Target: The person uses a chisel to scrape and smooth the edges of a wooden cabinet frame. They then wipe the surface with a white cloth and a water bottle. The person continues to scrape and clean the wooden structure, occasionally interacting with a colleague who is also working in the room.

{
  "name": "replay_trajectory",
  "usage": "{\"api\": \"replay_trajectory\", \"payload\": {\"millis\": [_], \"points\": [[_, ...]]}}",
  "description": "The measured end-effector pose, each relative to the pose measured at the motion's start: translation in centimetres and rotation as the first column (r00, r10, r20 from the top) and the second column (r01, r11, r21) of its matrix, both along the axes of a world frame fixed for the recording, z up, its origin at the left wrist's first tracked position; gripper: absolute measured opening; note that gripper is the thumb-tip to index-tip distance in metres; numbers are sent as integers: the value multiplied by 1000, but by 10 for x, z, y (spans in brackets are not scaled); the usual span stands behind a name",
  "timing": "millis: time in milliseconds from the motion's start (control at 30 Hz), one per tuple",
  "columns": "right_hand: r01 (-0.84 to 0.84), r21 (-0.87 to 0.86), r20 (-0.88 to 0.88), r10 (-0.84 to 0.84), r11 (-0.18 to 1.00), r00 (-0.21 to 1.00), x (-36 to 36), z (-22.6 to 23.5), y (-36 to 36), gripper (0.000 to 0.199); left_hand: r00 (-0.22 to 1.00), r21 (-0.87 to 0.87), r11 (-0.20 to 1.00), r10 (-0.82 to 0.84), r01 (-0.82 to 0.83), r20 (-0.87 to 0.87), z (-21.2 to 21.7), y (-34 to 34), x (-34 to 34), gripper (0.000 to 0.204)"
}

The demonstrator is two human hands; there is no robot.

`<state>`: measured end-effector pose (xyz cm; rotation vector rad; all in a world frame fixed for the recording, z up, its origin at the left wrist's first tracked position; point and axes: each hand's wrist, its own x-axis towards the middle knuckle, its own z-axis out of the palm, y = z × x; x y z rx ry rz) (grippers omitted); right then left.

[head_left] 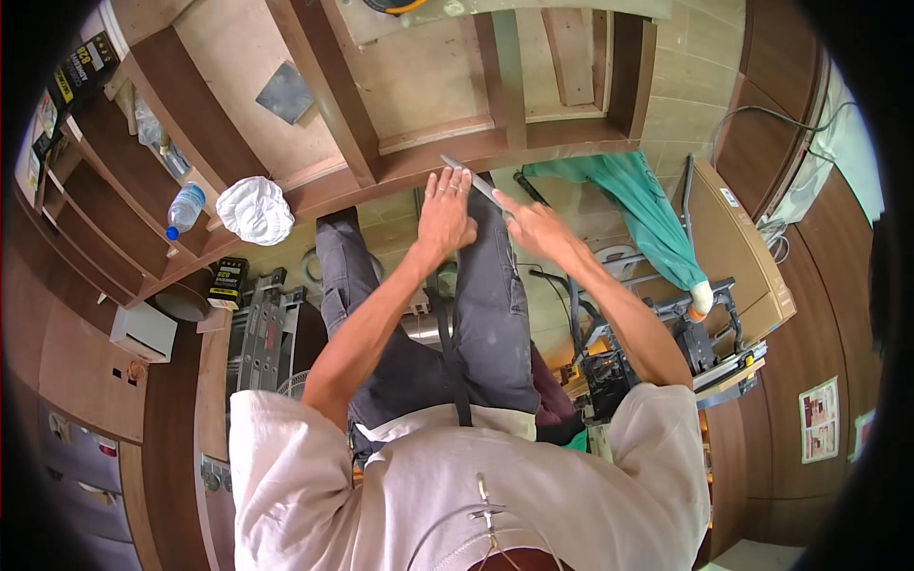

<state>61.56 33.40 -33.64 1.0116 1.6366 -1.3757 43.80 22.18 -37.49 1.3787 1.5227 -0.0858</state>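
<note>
My right hand [536, 226] grips the near end of a narrow grey metal file [482, 185], its index finger stretched along the tool. The file slants up and to the left, and its tip lies at the front edge of a brown wooden cabinet frame [419, 164]. My left hand [444, 217] rests beside the file with its fingers stretched out flat toward that same edge. Its fingertips are at the file's side; whether they press on it, I cannot tell. Behind the edge are the frame's open compartments, split by brown dividers.
On the frame are a white cloth cap [255, 210], a water bottle [186, 210] and a dark grey square piece [285, 92]. A green dust bag [633, 205] hangs by a power saw [700, 333] at right, near a large cardboard box [733, 257]. A folded metal ladder [257, 338] stands at left.
</note>
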Motion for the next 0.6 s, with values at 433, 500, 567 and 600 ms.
{"api": "replay_trajectory", "payload": {"millis": [433,500,567,600], "points": [[65,61,4,-66,996,998,25,-22,18,60,994,-61,992,-113,113,-8,-52,47,24,89],[45,86,-48,-41,995,998,34,-22,14,61,986,-46,985,-167,168,29,-35,51,18,88],[62,40,3,-62,997,998,39,-14,9,61,995,3,995,-100,100,25,-16,32,25,85],[74,13,44,-74,997,996,38,-3,6,60,997,14,997,-81,81,14,-27,26,31,87]]}}
